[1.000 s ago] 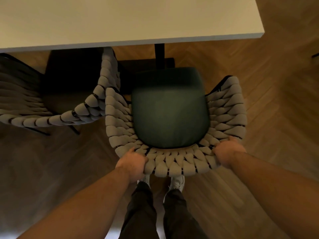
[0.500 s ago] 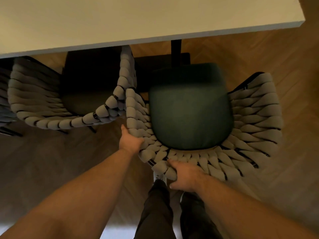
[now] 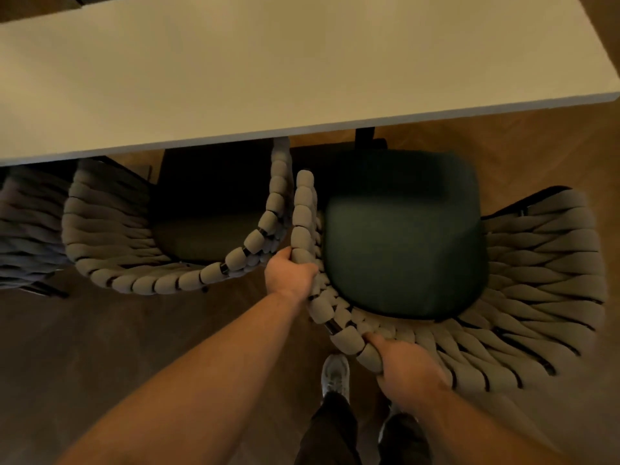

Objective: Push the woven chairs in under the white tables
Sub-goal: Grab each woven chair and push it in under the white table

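Herringbone wood floor [image 3: 510, 152] runs beneath a long white surface [image 3: 302, 68] that fills the far half of your view, with 1 dark leg [image 3: 364, 137] showing just under its near edge. Your task chair, the woven chair [image 3: 543, 297] with the dark green cushion [image 3: 402, 236], stands on the right, turned slightly, its cushion almost wholly out in the open and only its far edge close to the surface's near edge. Your left hand [image 3: 289, 273] grips the chair's left arm where it curves into the back, fingers curled round the padded weave. Your right hand [image 3: 407, 367] holds the near rim of the backrest, thumb lying on top and fingers wrapped over the outer side, so both hands are closed on the same chair. To the left, a second woven chair [image 3: 110, 243] sits with the far part of its seat hidden under the surface; its right arm stands just beside the left arm of the chair you hold, and you cannot tell whether the 2 touch. A 3rd chair [image 3: 27, 229] shows at the far-left edge, dim and partly cut off. Between your forearms, your pale shoe [image 3: 335, 374] and dark trousers [image 3: 330, 431] stand on the floor just near the backrest.
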